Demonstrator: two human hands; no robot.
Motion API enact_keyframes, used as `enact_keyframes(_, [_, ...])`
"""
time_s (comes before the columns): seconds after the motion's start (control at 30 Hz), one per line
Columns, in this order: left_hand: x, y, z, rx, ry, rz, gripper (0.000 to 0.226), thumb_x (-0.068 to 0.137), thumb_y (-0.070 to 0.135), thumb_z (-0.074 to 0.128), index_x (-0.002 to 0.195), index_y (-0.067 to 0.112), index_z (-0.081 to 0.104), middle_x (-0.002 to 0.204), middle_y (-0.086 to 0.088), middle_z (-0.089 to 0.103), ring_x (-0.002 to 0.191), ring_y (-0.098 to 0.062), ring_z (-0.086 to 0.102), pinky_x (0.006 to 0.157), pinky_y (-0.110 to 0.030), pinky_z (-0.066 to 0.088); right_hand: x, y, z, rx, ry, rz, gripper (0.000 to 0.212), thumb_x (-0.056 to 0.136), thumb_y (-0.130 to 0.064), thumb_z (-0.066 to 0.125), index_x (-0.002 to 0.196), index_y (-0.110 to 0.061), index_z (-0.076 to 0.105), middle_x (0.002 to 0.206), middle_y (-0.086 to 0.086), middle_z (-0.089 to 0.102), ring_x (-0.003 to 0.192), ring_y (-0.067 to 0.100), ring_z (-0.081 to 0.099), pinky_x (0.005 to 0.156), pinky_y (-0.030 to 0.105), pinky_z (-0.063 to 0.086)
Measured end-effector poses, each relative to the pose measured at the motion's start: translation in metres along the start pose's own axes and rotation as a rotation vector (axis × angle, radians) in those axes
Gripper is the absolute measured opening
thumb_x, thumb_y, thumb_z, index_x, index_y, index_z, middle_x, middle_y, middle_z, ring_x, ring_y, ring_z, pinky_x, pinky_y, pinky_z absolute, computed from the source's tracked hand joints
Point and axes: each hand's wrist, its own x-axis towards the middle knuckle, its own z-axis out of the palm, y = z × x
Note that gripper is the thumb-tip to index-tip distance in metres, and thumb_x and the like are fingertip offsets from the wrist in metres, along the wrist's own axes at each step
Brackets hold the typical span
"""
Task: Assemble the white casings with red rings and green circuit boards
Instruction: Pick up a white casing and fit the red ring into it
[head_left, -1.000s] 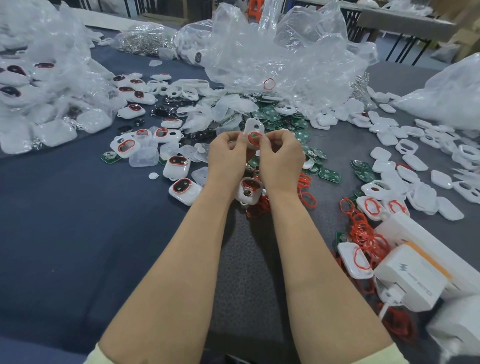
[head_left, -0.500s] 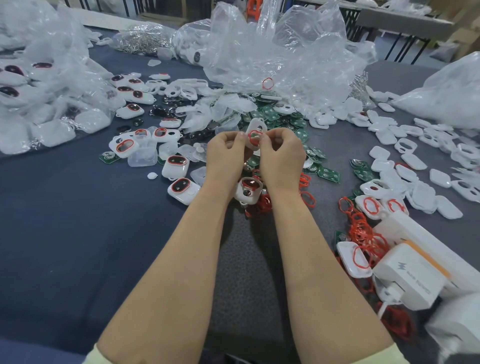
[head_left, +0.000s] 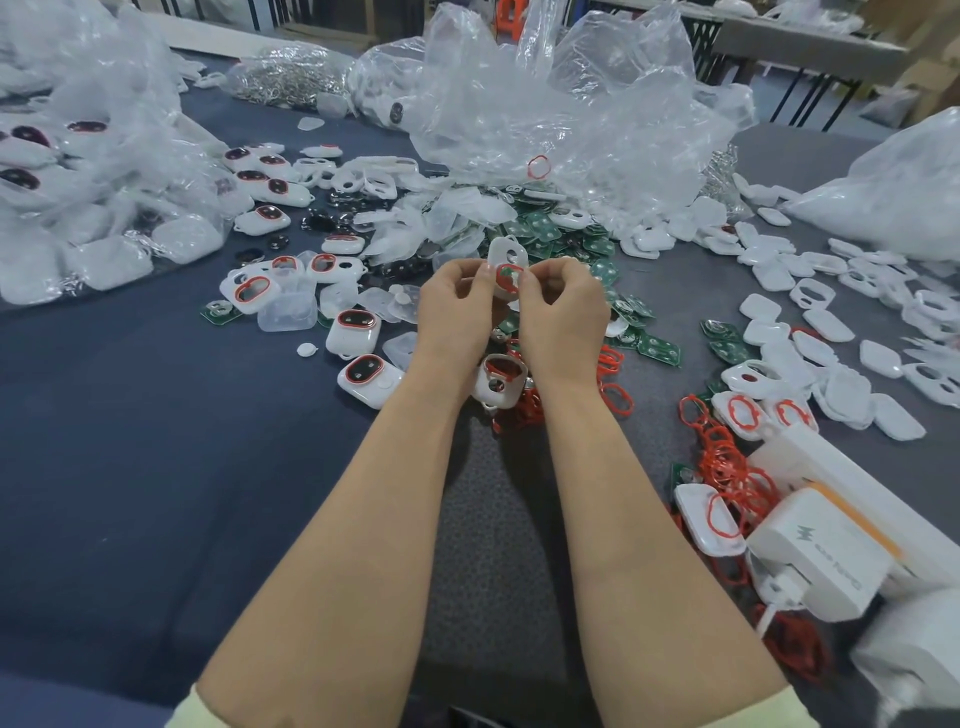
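Head: white casing (head_left: 500, 248) upright (hole uppermost)

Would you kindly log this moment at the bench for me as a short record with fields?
left hand: pinches the white casing's left side
right hand: pinches its right side
white casing: held above the table, red ring and green showing inside
second casing: on table beneath the hands, red ring on it
loose red rings: heaped at right
green circuit boards: scattered beyond the hands
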Motion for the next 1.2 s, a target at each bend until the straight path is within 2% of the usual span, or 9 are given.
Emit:
enact_keyframes(0.07, [-0.0009, 0.0008, 0.0002, -0.008, -0.015, 0.002, 0.011, 0.099, 0.009, 0.048, 0.103, 0.003, 0.057, 0.086, -0.009, 0.066, 0.079, -0.019, 0.065, 0.09, -0.041, 0.054, -0.0001, 0.0001, 0.0003, -0.007, 0.002, -0.004, 0.005, 0.089, -0.011, 0.062, 0.085, -0.007, 0.063, 0.066, -0.014, 0.051, 0.062, 0.001, 0.048, 0.062, 0.005, 0.035])
enact_keyframes(0.2, [-0.001, 0.0012, 0.0008, 0.027, -0.004, 0.021, 0.011, 0.099, 0.008, 0.048, 0.104, 0.003, 0.056, 0.089, -0.012, 0.065, 0.084, -0.023, 0.063, 0.093, -0.043, 0.053, -0.0014, 0.0003, 0.0008, -0.009, -0.004, -0.011, 0.006, 0.089, -0.01, 0.061, 0.085, -0.006, 0.063, 0.071, -0.006, 0.055, 0.07, 0.011, 0.052, 0.065, 0.013, 0.034])
enact_keyframes(0.3, [-0.0005, 0.0002, -0.0001, 0.1, 0.002, 0.056, 0.015, 0.099, 0.01, 0.048, 0.105, 0.001, 0.058, 0.092, -0.015, 0.068, 0.086, -0.023, 0.066, 0.092, -0.043, 0.053, -0.0008, 0.0008, 0.0003, -0.019, -0.002, -0.021, 0.006, 0.089, -0.009, 0.061, 0.084, -0.006, 0.063, 0.07, -0.007, 0.054, 0.066, 0.008, 0.05, 0.061, 0.008, 0.034])
enact_keyframes(0.4, [0.0007, -0.0004, -0.0009, 0.201, 0.016, 0.104, 0.015, 0.099, 0.012, 0.05, 0.102, 0.002, 0.06, 0.087, -0.009, 0.069, 0.082, -0.019, 0.067, 0.089, -0.04, 0.054, -0.001, 0.0011, 0.0004, -0.026, -0.006, -0.022, 0.005, 0.088, -0.008, 0.06, 0.084, -0.006, 0.062, 0.065, -0.013, 0.05, 0.061, -0.001, 0.047, 0.061, 0.002, 0.034])
enact_keyframes(0.57, [0.0037, -0.0002, -0.0003, 0.319, 0.041, 0.147, 0.02, 0.099, 0.014, 0.049, 0.106, 0.0, 0.061, 0.097, -0.016, 0.07, 0.091, -0.026, 0.068, 0.089, -0.042, 0.053, -0.0013, 0.0015, 0.0013, -0.037, -0.017, -0.003, 0.005, 0.088, -0.008, 0.06, 0.087, -0.005, 0.064, 0.067, -0.011, 0.051, 0.061, 0.0, 0.047, 0.06, 0.002, 0.033])
enact_keyframes(0.7, [0.0042, -0.0014, -0.0004, 0.33, 0.034, 0.159, 0.018, 0.098, 0.014, 0.05, 0.103, 0.002, 0.062, 0.095, -0.014, 0.07, 0.09, -0.025, 0.068, 0.087, -0.041, 0.054, -0.0011, 0.0014, 0.001, -0.047, -0.014, 0.01, 0.007, 0.088, -0.009, 0.06, 0.088, -0.004, 0.064, 0.069, -0.007, 0.053, 0.062, 0.002, 0.047, 0.06, 0.007, 0.033])
enact_keyframes(0.77, [0.0049, -0.0031, -0.0004, 0.316, 0.031, 0.157, 0.017, 0.099, 0.014, 0.05, 0.102, 0.002, 0.062, 0.093, -0.013, 0.07, 0.086, -0.022, 0.068, 0.084, -0.036, 0.055, -0.0017, 0.0016, 0.0012, -0.044, -0.012, 0.015, 0.007, 0.088, -0.009, 0.06, 0.088, -0.004, 0.064, 0.072, -0.004, 0.056, 0.065, 0.006, 0.049, 0.062, 0.011, 0.033])
enact_keyframes(0.9, [0.0055, -0.0055, -0.0014, 0.313, 0.04, 0.163, 0.018, 0.098, 0.015, 0.05, 0.101, 0.002, 0.063, 0.08, -0.003, 0.067, 0.068, -0.005, 0.063, 0.073, -0.023, 0.053, -0.0012, 0.0023, 0.001, -0.043, -0.012, 0.019, 0.008, 0.089, -0.011, 0.06, 0.088, -0.003, 0.065, 0.076, 0.0, 0.06, 0.072, 0.013, 0.053, 0.065, 0.015, 0.034])
enact_keyframes(1.2, [0.0049, -0.0048, -0.0014, 0.27, 0.044, 0.168, 0.012, 0.099, 0.014, 0.049, 0.095, 0.009, 0.059, 0.071, 0.009, 0.063, 0.063, 0.004, 0.06, 0.067, -0.013, 0.05, -0.0007, 0.0013, 0.0006, -0.027, -0.031, 0.014, 0.006, 0.088, -0.011, 0.061, 0.082, -0.01, 0.06, 0.067, -0.01, 0.052, 0.064, 0.003, 0.048, 0.06, 0.008, 0.034])
